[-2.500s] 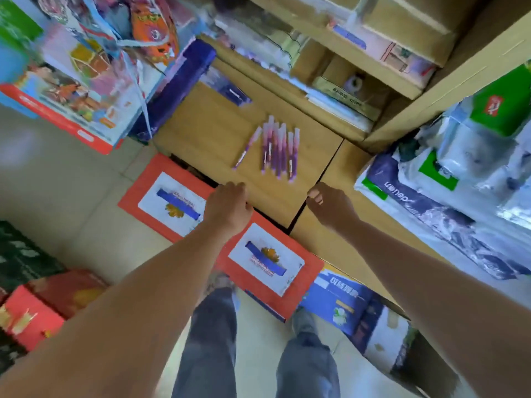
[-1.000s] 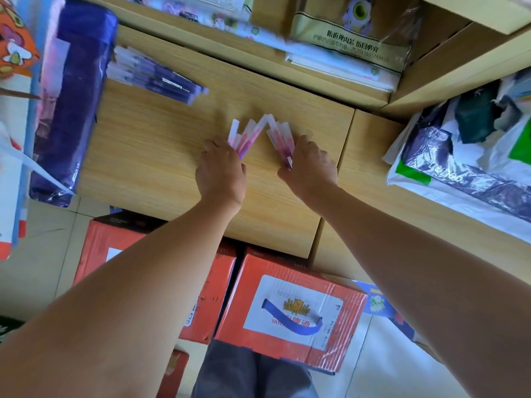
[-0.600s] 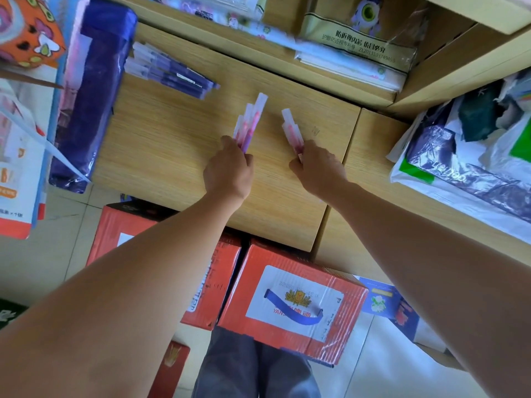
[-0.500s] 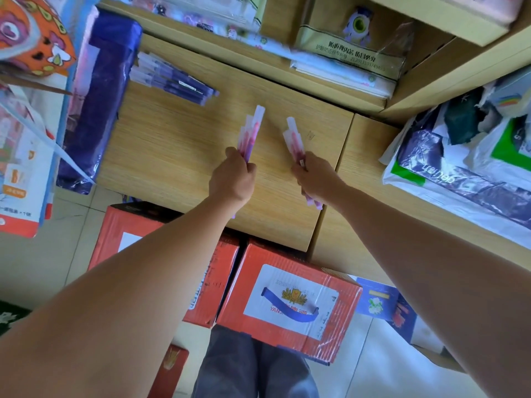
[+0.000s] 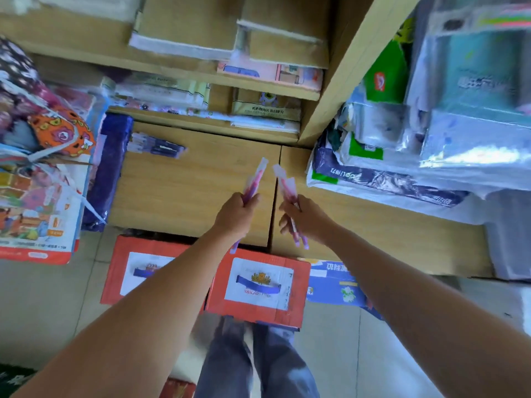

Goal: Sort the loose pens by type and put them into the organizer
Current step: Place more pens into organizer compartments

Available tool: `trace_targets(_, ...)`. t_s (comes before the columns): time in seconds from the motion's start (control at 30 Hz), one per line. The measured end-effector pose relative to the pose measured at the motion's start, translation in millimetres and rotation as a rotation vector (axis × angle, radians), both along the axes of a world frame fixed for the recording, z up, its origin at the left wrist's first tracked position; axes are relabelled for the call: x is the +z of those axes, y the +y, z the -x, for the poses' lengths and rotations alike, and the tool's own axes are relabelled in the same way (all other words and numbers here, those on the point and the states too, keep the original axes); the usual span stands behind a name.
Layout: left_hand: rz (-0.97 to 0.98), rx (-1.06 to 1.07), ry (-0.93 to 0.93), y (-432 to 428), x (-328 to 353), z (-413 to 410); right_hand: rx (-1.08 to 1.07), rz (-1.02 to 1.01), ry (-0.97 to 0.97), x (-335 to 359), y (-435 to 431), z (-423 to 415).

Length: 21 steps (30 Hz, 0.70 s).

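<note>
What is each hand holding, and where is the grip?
The left hand holds a bunch of pink-purple pens, grip mid-length; the right hand holds a second bunch, grip mid-length too.

My left hand (image 5: 237, 216) covers the middle of its pink pens (image 5: 255, 178), and my right hand (image 5: 307, 219) covers the middle of its own bundle (image 5: 287, 186); blur prevents a count of either. The purple pack (image 5: 156, 146) farther left is smeared, its print unreadable.
</note>
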State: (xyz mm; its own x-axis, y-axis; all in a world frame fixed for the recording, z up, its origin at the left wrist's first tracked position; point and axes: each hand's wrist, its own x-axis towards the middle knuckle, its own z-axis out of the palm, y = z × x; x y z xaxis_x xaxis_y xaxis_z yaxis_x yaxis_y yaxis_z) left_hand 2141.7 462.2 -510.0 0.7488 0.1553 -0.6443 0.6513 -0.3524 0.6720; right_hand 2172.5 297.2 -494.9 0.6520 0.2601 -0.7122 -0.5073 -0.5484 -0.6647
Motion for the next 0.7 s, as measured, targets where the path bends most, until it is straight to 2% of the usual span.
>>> trace_targets(0.1, 0.058, -0.071, -0.029, -22, 33, 10, -0.085, -0.021, -0.029, 33, -22, 22)
trace_targets(0.3, 0.170, -0.269, -0.018, -76, 102, 33, -0.435, -0.162, -0.065, 99, -68, 69)
trace_targets(0.47, 0.139, -0.487, 0.073, -138, 143, 44, -0.637, -0.224, -0.079, 137, -126, 107)
trace_targets(0.6, 0.176, -0.581, 0.105, -207, 177, 56, -0.777, -0.298, -0.067, 160, -191, 139)
trace_targets(0.7, 0.148, -0.661, 0.076, -268, 189, 66, -0.812, -0.244, -0.065, 181, -250, 164)
